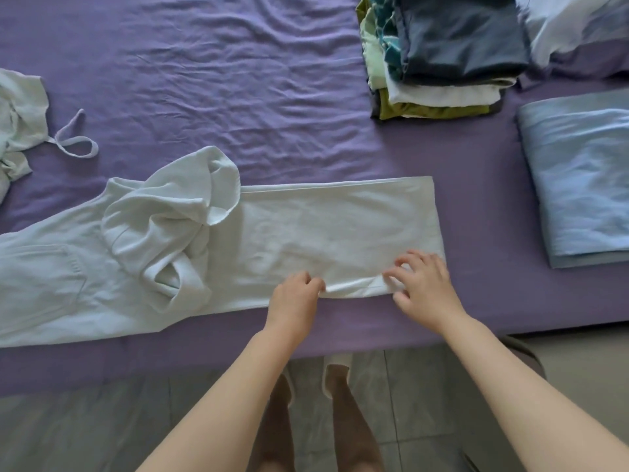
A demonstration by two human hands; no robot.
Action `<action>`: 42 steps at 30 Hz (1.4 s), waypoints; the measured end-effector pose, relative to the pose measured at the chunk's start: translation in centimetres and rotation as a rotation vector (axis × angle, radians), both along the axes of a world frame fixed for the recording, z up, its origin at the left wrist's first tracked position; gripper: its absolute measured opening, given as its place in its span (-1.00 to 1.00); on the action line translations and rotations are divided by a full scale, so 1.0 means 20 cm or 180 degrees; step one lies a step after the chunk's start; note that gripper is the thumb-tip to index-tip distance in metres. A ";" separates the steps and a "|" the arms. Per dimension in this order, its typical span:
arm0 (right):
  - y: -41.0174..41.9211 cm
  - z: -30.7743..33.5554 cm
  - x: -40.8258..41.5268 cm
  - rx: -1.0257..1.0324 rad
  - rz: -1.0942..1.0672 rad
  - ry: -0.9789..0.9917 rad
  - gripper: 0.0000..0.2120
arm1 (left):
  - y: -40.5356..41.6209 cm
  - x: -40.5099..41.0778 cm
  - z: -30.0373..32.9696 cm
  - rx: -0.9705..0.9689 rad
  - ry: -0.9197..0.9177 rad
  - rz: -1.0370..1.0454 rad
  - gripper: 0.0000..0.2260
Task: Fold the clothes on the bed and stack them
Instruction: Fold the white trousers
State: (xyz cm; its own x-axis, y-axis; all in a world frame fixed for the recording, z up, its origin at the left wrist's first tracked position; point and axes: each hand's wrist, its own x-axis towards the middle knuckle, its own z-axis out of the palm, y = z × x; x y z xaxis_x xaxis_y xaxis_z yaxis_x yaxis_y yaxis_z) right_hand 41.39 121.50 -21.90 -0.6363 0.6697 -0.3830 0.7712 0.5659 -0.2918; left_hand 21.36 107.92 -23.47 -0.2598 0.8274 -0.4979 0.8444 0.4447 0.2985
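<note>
Garment: a long pale robe lies flat along the near edge of the bed, its folded end to the right, its bunched sleeves heaped on the middle part.
Left hand: my left hand pinches the robe's near edge — fingers curled onto the cloth, thumb hidden under it.
Right hand: my right hand rests on the near right corner of the robe, fingers spread and bent, the tips catching the folded cloth there; I cannot tell whether they grip it or only press.
Stack: a stack of folded clothes sits toward the far right of the bed, a dark blue piece on top, with white, green and patterned layers below.
Blanket: a folded light blue blanket lies at the right edge of the bed, apart from the stack.
Loose piece: another pale garment lies crumpled at the left edge — its tie looped on the purple sheet beside it.
Floor: grey tiles below the near edge.
</note>
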 end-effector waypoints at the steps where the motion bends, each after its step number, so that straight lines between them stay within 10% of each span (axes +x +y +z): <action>1: 0.03 0.00 0.01 -0.0017 -0.0412 0.0149 -0.69 | 0.02 0.01 -0.01 0.0059 -0.0046 -0.0072 -0.68; 7: 0.21 -0.04 -0.02 -0.0054 -0.1837 -0.0056 -0.50 | 0.10 0.01 -0.03 0.0156 -0.0451 0.0050 -0.81; 17: 0.25 -0.04 -0.04 -0.0104 -0.1964 0.0211 -0.53 | 0.17 0.10 0.01 -0.0396 -0.0739 -0.0388 -0.68; 24: 0.28 -0.02 -0.04 0.0651 -0.1379 -0.0043 -0.44 | 0.21 0.12 0.04 -0.0500 -0.0571 -0.0743 -0.53; 29: 0.07 -0.04 -0.11 0.0659 0.0373 -0.0046 -0.43 | 0.21 0.16 0.06 -0.0440 -0.0373 -0.0741 -0.41; 33: -0.05 -0.08 -0.11 0.0135 -0.0119 -0.0943 -0.30 | 0.10 0.11 0.08 -0.0456 -0.0092 -0.0024 -0.52; 42: -0.23 0.02 -0.54 -0.0434 -0.0318 -0.0397 -0.59 | -0.18 -0.15 0.20 0.0160 -0.0202 0.0612 -0.64</action>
